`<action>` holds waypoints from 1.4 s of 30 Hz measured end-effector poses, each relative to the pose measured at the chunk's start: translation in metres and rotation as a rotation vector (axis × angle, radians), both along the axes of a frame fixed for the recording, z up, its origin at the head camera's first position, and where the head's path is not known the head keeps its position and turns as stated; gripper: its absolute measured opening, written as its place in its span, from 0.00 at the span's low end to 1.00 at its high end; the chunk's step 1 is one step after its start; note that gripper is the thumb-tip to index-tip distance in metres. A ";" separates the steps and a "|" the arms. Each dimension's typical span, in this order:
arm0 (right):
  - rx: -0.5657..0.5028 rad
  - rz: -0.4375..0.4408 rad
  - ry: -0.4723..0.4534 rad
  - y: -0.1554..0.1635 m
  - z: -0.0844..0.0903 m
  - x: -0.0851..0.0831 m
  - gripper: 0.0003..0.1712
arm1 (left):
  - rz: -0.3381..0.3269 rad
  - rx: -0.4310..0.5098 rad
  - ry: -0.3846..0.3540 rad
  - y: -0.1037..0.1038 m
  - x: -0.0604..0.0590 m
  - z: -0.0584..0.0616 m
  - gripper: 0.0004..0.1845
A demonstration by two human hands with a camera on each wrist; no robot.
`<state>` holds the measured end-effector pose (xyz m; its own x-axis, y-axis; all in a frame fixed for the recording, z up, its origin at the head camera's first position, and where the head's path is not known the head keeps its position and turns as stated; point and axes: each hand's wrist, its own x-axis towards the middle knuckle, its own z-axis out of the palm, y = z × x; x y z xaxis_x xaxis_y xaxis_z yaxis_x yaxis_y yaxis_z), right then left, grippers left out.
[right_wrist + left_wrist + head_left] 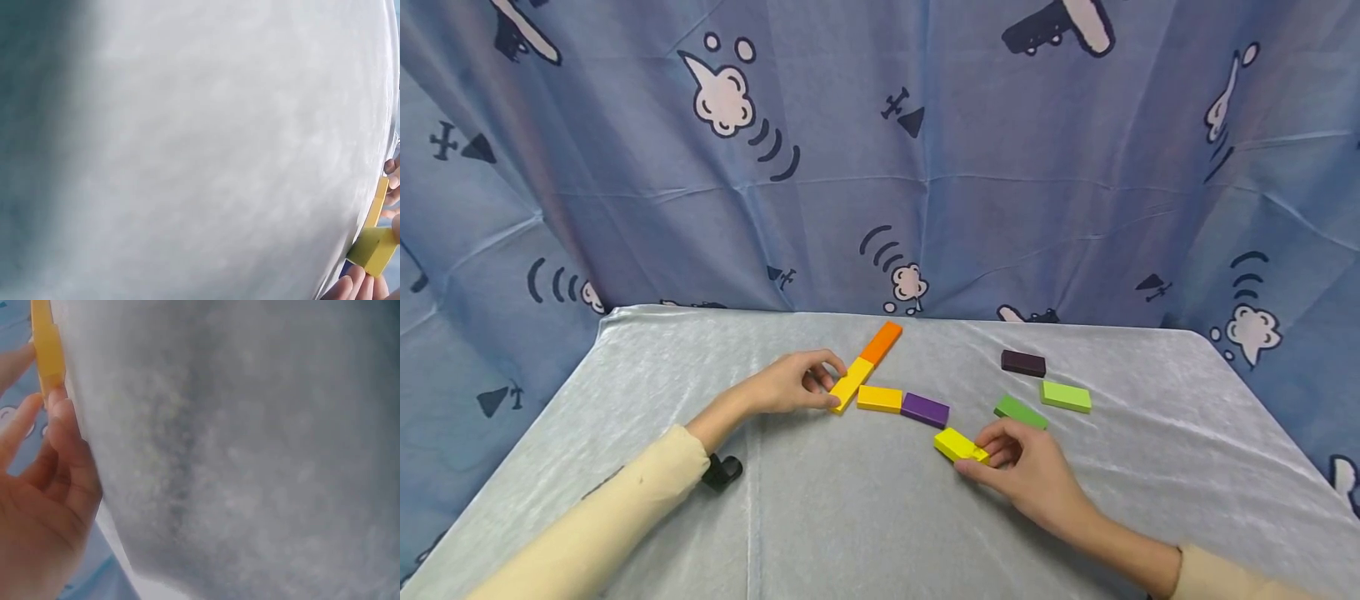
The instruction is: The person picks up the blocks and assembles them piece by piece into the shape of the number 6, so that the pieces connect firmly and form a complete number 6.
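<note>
My left hand [790, 383] holds an amber block [853, 383] by its near end, thumb and index finger at its sides; the left wrist view also shows fingertips on that amber block [50, 353]. Against its far end lies an orange block [882, 342], continuing the same slanted line. Close by on the right, a second amber block [880, 399] meets a purple block [925, 409] end to end. My right hand [1037, 475] pinches a bright yellow block [957, 446] between thumb and fingers, just nearer than the purple one. In the right wrist view this yellow block [374, 248] sits at the edge.
A dark block [1023, 363], a lime block [1066, 397] and a green block [1019, 412] lie beyond my right hand. A small black object [724, 472] is beside my left wrist. Grey cloth covers the table [820, 517]; a patterned blue curtain [850, 167] hangs behind.
</note>
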<state>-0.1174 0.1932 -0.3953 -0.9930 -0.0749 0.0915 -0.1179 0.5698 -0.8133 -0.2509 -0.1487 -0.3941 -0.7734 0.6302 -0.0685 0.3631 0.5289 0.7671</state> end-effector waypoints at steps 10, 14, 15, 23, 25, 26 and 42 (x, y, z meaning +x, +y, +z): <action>0.043 -0.018 -0.077 -0.007 0.004 0.002 0.22 | -0.012 0.009 0.006 0.001 0.000 0.000 0.20; 0.053 -0.015 -0.104 -0.009 0.005 0.001 0.23 | -0.008 0.005 0.004 0.000 0.001 0.001 0.20; 0.056 -0.013 -0.114 -0.010 0.006 0.000 0.23 | -0.010 0.008 0.003 0.000 0.001 0.001 0.20; 0.077 0.023 -0.160 -0.012 0.009 -0.004 0.25 | 0.001 0.005 0.002 -0.001 0.001 0.000 0.20; 0.068 0.032 -0.168 -0.013 0.009 -0.005 0.25 | 0.001 0.006 0.001 -0.001 0.001 0.000 0.20; 0.068 0.038 -0.169 -0.013 0.009 -0.005 0.26 | 0.002 0.006 0.001 0.000 0.001 0.000 0.20; -0.040 0.535 -0.266 0.026 0.011 -0.032 0.38 | -0.001 0.010 0.004 0.001 0.001 0.001 0.20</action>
